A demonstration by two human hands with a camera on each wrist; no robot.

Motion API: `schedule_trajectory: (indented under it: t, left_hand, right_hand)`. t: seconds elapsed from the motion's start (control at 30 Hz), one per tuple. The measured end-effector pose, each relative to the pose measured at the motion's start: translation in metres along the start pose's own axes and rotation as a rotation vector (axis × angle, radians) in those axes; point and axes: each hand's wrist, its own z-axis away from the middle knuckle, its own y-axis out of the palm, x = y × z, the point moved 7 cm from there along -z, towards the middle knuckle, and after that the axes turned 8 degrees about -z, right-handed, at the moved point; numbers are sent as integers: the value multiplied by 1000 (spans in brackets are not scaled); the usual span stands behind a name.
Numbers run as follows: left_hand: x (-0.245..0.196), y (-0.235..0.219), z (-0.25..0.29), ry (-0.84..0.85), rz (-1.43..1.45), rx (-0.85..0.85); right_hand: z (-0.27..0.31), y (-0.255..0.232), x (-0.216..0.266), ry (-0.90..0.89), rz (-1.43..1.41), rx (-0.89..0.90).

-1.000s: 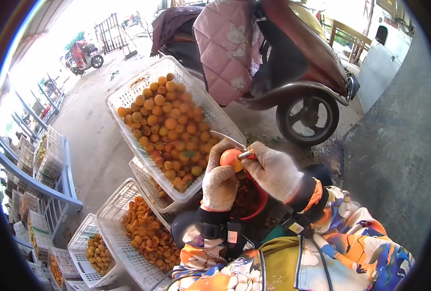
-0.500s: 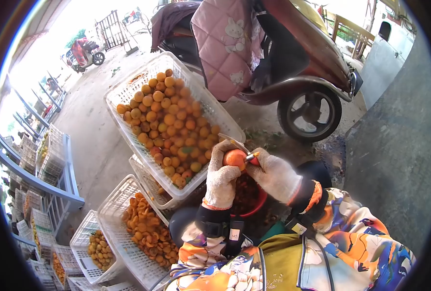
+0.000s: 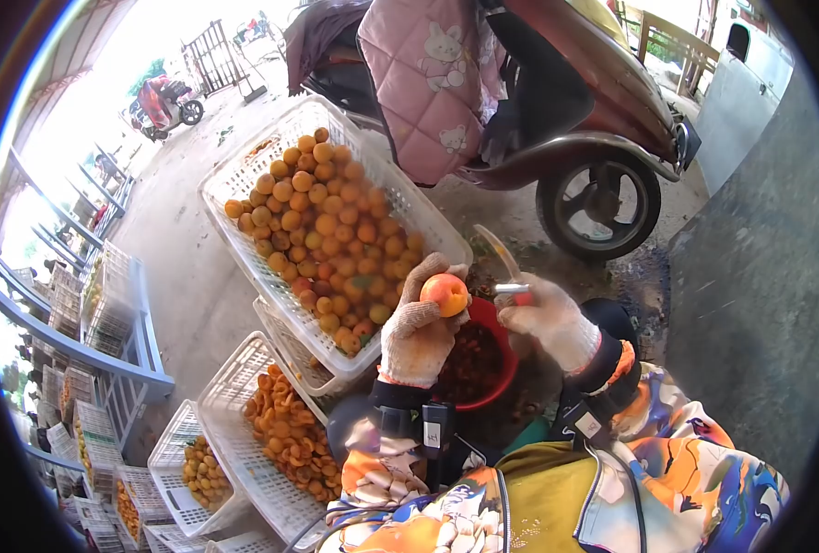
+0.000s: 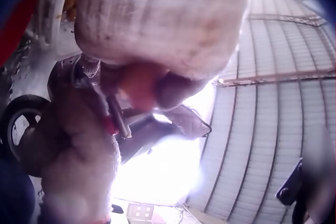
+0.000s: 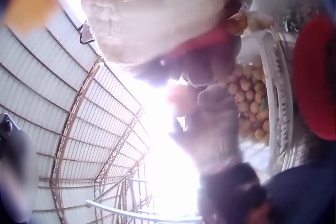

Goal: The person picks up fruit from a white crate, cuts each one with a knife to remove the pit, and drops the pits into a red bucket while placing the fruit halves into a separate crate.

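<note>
In the head view my gloved left hand (image 3: pixel 419 334) holds an orange-red apricot (image 3: pixel 444 294) at its fingertips, with a dark dent on the fruit's right side. To its right, my gloved right hand (image 3: pixel 554 324) grips a curved-bladed knife (image 3: pixel 496 251) with a red handle and a silver metal end. The blade points up and away, apart from the apricot. Both hands are above a red bucket (image 3: pixel 509 373) with dark reddish bits inside. In the right wrist view the left hand (image 5: pixel 218 129) shows dim against bright light, and the left wrist view is dark around the fruit.
A white crate (image 3: pixel 230 217) full of whole apricots stands left of the hands, upon another crate. Nearer, a crate (image 3: pixel 221 396) holds cut apricot halves, beside a smaller basket (image 3: pixel 165 461) of fruit. A scooter (image 3: pixel 557 101) is parked ahead, and blue racks (image 3: pixel 78 346) stand far left.
The right hand has drawn the knife away to the right, off the apricot, and its blade has swung upward. The left hand keeps the apricot, and more of the fruit shows now.
</note>
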Motion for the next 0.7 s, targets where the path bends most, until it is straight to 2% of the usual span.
schedule_trajectory:
  t: [0.03, 0.1, 0.13, 0.2, 0.3, 0.37, 0.43, 0.5, 0.53, 0.6, 0.63, 0.7]
  left_hand:
    - [0, -2, -1, -1, -2, -3]
    - [-5, -4, -3, 70, -71, 3]
    - [-3, -4, -4, 68, -69, 2]
    - [-8, -4, -4, 146, -129, -7]
    - [-7, 2, -2, 122, -295, -6]
    - [-9, 5, 0, 114, -393, 28]
    - [-8, 10, 4, 112, -493, 64]
    - [-7, 8, 7, 185, -398, -45]
    - [-2, 11, 6, 190, -398, -45]
    - [8, 5, 3, 187, -110, -113]
    - [8, 2, 3, 193, -110, -114]
    - [19, 3, 3, 39, -36, -36]
  right_hand:
    - [-3, 1, 0, 2, -3, 1]
    - [-6, 3, -2, -4, 338, 27]
    - [-13, 4, -7, -169, 499, 41]
    - [-12, 8, -6, -124, 580, 59]
    - [-20, 15, -14, -89, 685, 119]
    - [-31, 17, -27, -94, 951, 201]
    - [-34, 23, -27, -123, 974, 260]
    - [-31, 25, -19, -29, 904, 220]
    - [-33, 23, -22, -33, 907, 222]
    - [-38, 21, -27, -230, 752, 217]
    - [-44, 17, -38, -233, 753, 221]
    - [-48, 19, -48, -429, 920, 264]
